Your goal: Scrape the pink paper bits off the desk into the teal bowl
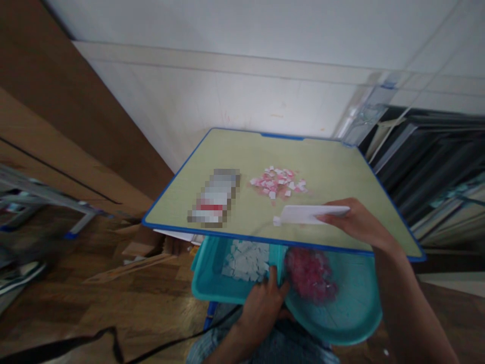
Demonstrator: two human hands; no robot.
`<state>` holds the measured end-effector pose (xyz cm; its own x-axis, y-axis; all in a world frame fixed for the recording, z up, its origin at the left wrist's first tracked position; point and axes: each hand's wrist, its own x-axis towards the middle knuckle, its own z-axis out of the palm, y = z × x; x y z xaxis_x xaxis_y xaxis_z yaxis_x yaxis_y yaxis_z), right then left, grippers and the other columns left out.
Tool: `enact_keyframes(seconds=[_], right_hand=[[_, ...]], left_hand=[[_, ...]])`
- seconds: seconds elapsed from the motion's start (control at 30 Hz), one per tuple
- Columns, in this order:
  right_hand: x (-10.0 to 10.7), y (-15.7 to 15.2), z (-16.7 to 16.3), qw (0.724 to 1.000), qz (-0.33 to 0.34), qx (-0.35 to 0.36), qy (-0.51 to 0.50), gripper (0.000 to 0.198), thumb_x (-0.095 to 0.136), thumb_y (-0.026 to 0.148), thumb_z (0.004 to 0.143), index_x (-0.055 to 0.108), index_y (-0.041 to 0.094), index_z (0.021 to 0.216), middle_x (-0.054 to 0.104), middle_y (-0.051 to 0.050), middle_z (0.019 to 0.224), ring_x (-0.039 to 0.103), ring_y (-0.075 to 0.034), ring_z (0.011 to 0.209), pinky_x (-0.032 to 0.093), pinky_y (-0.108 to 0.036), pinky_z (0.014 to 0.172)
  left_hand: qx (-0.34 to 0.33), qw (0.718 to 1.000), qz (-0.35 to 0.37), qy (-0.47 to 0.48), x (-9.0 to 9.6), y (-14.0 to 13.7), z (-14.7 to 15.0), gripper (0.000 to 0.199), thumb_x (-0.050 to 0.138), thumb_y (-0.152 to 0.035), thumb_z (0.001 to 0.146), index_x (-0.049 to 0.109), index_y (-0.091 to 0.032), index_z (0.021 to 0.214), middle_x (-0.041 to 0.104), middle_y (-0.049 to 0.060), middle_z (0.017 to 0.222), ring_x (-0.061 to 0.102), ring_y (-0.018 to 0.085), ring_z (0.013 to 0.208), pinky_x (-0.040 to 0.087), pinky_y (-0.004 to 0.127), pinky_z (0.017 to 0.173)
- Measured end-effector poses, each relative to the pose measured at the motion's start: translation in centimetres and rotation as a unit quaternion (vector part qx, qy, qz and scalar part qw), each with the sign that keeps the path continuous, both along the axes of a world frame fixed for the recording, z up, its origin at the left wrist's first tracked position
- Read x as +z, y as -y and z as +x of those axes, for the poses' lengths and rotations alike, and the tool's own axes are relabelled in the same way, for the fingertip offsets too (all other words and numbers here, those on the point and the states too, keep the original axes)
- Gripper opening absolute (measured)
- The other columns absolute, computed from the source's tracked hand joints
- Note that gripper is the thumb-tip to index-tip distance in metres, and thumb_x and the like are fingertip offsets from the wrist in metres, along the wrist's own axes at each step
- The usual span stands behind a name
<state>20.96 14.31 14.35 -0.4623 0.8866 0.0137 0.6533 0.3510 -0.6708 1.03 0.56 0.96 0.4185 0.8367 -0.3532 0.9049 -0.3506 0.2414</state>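
My right hand (346,220) pinches a long, flat white piece (312,214) over the front right of a yellow-green folding table (242,146). A small white square (277,221) is at the left end of that piece; I cannot tell whether they are joined. Behind it, a loose heap of pink and white bits (278,182) lies on the tabletop. Below the table edge, my left hand (265,301) has its fingers closed on the rim of a teal rectangular tray (212,288), where it meets a round teal basin (356,323). White square pieces (246,260) fill part of the tray.
A blurred-out phone-like object (215,197) lies on the table's left half. Pink, shiny pieces (310,275) sit in the basin. Dark panels (424,146) lean at right, and brown board (87,126) stands at left. A black strap (113,338) crosses the lower left.
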Motion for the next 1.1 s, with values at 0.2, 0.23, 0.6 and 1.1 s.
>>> enact_keyframes(seconds=[0.2,0.23,0.6,1.1], right_hand=[[-0.3,0.3,-3.7,0.998,0.036,0.048,-0.027,0.025,0.052,0.033,0.079,0.068,0.014,0.072,0.064,-0.001,0.06,0.054,-0.011,0.053,0.039,-0.02,0.049],[-0.2,0.3,-3.9,0.998,0.047,0.04,-0.034,0.025,0.053,0.033,0.079,0.069,0.015,0.073,0.065,-0.001,0.061,0.055,-0.011,0.053,0.039,-0.02,0.049],[-0.7,0.5,-4.0,0.998,0.057,-0.004,-0.015,0.024,0.054,0.033,0.077,0.068,0.015,0.069,0.067,-0.002,0.061,0.057,-0.013,0.052,0.041,-0.021,0.047],[-1.0,1.4,-4.2,1.0,0.027,0.01,-0.009,0.023,0.055,0.032,0.077,0.067,0.015,0.067,0.065,-0.001,0.059,0.056,-0.014,0.053,0.041,-0.021,0.047]], left_hand=[[-0.001,1.0,-0.013,0.004,0.2,0.0,-0.1,0.056,0.062,-0.049,0.068,0.044,-0.029,0.118,0.031,0.016,0.13,0.061,0.024,0.082,0.051,0.038,0.066],[-0.004,1.0,-0.011,0.009,0.2,0.0,-0.1,0.054,0.061,-0.049,0.069,0.044,-0.029,0.117,0.032,0.016,0.129,0.061,0.024,0.082,0.051,0.038,0.066],[-0.008,1.0,-0.009,0.014,0.2,0.0,-0.1,0.06,0.061,-0.051,0.068,0.041,-0.029,0.12,0.034,0.018,0.13,0.061,0.025,0.082,0.052,0.037,0.064],[-0.01,1.0,0.028,0.008,0.0,0.2,0.0,0.058,0.06,-0.053,0.067,0.046,-0.027,0.117,0.036,0.018,0.13,0.062,0.024,0.078,0.052,0.037,0.062]])
